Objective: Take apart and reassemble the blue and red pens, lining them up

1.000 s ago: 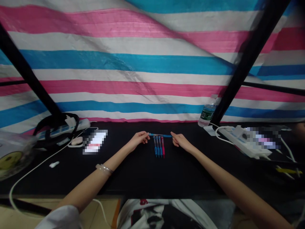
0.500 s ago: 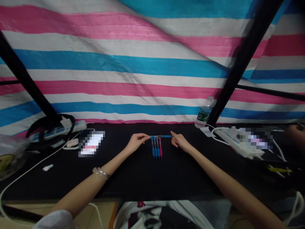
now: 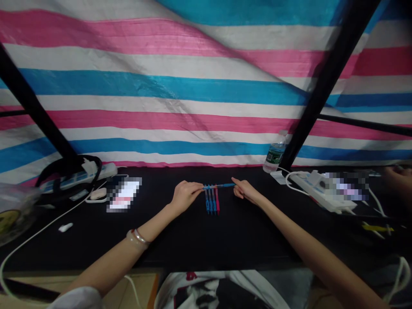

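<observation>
A blue pen point(image 3: 223, 186) is lying crosswise between the person's two hands, near the centre of the frame, its left end meeting the left hand point(image 3: 187, 193) and its right end meeting the right hand point(image 3: 246, 189). The left hand is pinching that left end between thumb and fingers, the back of the hand facing up. The right hand is curling its fingers inward at the other end, one digit jutting toward the upper left just above the pen; whether it is pinching the pen or merely touching it, I cannot tell.

Just below, three blue pens point(image 3: 210, 204) and a pink pen point(image 3: 217, 201) are lying side by side on the black table point(image 3: 251, 240), the pink one sitting rightmost. The held pen is crossing over their upper ends; whether it is touching them is too small to tell. Both hands are staying clear of this row, one on either side.

A bracelet point(image 3: 140, 236) is circling the left wrist. Toward the right of the frame, a plastic bottle point(image 3: 274, 156) is standing near a white power strip point(image 3: 328, 195), and another person's hand point(image 3: 399, 177) is showing at the edge.
</observation>
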`<state>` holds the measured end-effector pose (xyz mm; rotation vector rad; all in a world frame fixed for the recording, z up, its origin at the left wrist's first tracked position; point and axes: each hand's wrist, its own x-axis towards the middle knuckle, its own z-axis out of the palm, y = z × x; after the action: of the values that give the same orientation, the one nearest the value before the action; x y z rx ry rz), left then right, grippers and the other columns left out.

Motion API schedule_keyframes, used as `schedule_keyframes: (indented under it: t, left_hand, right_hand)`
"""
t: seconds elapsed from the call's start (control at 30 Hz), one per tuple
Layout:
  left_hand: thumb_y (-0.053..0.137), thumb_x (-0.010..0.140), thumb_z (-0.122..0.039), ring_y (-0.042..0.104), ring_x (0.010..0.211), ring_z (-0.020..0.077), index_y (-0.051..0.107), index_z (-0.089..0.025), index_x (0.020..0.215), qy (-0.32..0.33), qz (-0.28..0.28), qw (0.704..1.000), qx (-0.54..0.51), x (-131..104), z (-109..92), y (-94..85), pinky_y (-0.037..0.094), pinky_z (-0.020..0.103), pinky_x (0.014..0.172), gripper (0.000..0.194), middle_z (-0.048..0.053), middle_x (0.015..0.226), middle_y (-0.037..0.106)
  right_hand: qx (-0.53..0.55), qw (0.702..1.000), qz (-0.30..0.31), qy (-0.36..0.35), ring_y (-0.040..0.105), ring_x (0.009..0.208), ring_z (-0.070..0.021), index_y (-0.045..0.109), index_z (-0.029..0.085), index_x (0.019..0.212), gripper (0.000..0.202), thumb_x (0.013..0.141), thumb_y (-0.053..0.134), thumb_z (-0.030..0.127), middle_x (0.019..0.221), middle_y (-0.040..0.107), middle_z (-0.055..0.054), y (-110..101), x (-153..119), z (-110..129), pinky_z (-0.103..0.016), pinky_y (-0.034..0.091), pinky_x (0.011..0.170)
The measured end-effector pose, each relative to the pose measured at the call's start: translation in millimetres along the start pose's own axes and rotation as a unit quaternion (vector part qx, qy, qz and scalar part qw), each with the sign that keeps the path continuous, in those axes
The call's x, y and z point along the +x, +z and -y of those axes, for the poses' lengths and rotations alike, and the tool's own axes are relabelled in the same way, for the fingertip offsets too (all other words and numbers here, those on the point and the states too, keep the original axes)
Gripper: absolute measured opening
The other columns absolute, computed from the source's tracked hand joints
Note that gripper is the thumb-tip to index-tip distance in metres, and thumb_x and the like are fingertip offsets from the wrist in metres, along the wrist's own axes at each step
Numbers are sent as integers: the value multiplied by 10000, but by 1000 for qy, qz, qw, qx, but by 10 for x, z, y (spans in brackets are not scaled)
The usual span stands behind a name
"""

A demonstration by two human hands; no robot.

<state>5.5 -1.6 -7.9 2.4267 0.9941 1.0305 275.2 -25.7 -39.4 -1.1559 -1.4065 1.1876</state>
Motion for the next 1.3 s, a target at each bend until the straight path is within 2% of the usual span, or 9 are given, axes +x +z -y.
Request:
schedule_keyframes:
  t: [0.23,0.37,0.5,0.67,0.87,1.0,1.1,1.2,1.3]
  left_hand:
    - [564,785,-398,584,933,235,704,-262,822,-27,0,999,-25,9,-15,-1,304,343,849,199,61,956,693]
    - [590,766,-377,579,815,213,700,-261,796,-34,8,999,-1,36,35,37,281,348,846,163,47,868,698]
    - [580,769,-396,563,750,198,690,-247,785,-35,30,999,2,59,62,50,264,349,857,186,38,846,694]
    - [582,760,-410,519,672,174,663,-220,754,-46,25,999,-5,60,54,71,284,342,859,207,23,736,647]
    - [564,784,-376,515,648,162,631,-200,709,-13,30,999,17,49,-2,77,340,311,783,202,20,673,591]
    - [543,799,-380,537,660,160,612,-185,713,-47,7,998,-51,59,-34,71,379,276,683,224,27,695,607]
    - [547,795,-378,568,639,142,581,-161,731,-130,9,972,-197,89,14,87,409,262,636,229,44,749,645]
    - [573,784,-355,598,617,119,561,-141,779,-222,-1,915,-337,120,93,99,434,262,627,214,84,872,672]
    - [600,781,-305,641,698,135,569,-127,841,-292,-25,859,-420,137,142,95,457,258,669,190,98,895,674]
  right_hand:
    - [-5,1000,-25,13,395,378,-111,321,215,378,605,795,388,648,304,383,10,26,16,-3,-282,345,517]
    - [33,998,-11,50,425,378,-108,522,170,589,524,768,404,649,415,508,-8,57,65,1,-248,282,426]
    - [26,999,-30,34,425,377,-101,509,174,713,419,737,473,591,443,520,17,77,96,-13,-226,274,398]
    - [21,999,-25,17,403,381,-96,460,190,675,387,725,521,569,417,445,52,71,86,-30,-222,263,394]
    - [56,998,-29,14,361,369,-98,416,202,560,443,727,545,591,376,342,62,49,81,-64,-247,245,410]
    - [54,998,-26,12,323,357,-94,370,211,485,501,750,505,613,346,299,62,64,55,-28,-265,251,438]
    - [13,1000,-7,10,343,387,-95,383,202,461,531,775,456,623,369,358,39,92,6,51,-266,266,466]
    - [-40,999,29,4,376,441,-95,449,183,491,514,789,454,601,429,418,27,139,-60,144,-253,274,493]
    - [-82,993,84,-14,365,461,-89,532,170,561,463,794,478,567,453,407,39,203,-114,202,-239,271,502]
